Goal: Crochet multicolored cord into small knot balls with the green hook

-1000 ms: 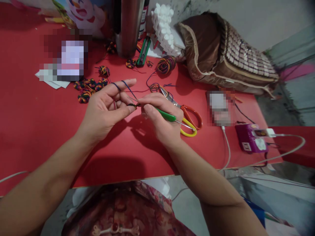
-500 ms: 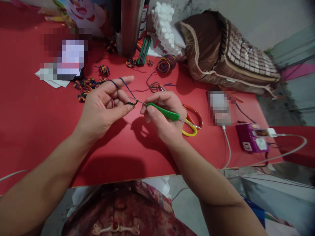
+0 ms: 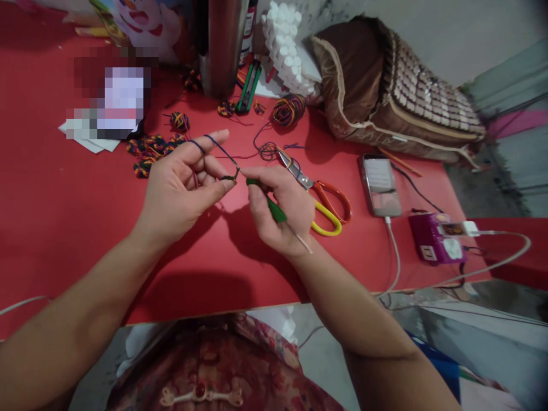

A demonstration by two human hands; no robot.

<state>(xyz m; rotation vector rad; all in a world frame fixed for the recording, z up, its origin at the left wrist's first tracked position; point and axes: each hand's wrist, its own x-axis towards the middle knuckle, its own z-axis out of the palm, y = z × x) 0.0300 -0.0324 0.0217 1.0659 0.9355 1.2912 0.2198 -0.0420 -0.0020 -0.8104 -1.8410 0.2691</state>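
Observation:
My left hand [image 3: 182, 177] pinches a small dark piece of crochet [image 3: 229, 178] between thumb and finger. Dark blue yarn [image 3: 222, 150] wraps its raised index finger and runs tight down to the piece. In my right hand [image 3: 285, 205] is a crochet hook with a green handle [image 3: 274, 206], its metal rear end pointing down toward the wrist. The hook's tip lies at the stitches, partly hidden by the fingers. Just beyond the right hand rest scissors [image 3: 329, 202] with one red and one yellow handle loop. A multicoloured yarn ball [image 3: 288, 110] sits behind the hands.
Finished-looking crochet pieces [image 3: 148, 149] and a small yarn ball [image 3: 180, 121] lie left of centre. A green box cutter [image 3: 249, 87] is beside a metal flask [image 3: 220, 51]. To the right are a phone [image 3: 380, 185], a purple power adapter [image 3: 436, 237] and a brown cushion [image 3: 398, 91].
My right hand has rotated, so the hook's rear end swings from pointing right to pointing down. The scissors' blades now show. My left hand stays nearly in place.

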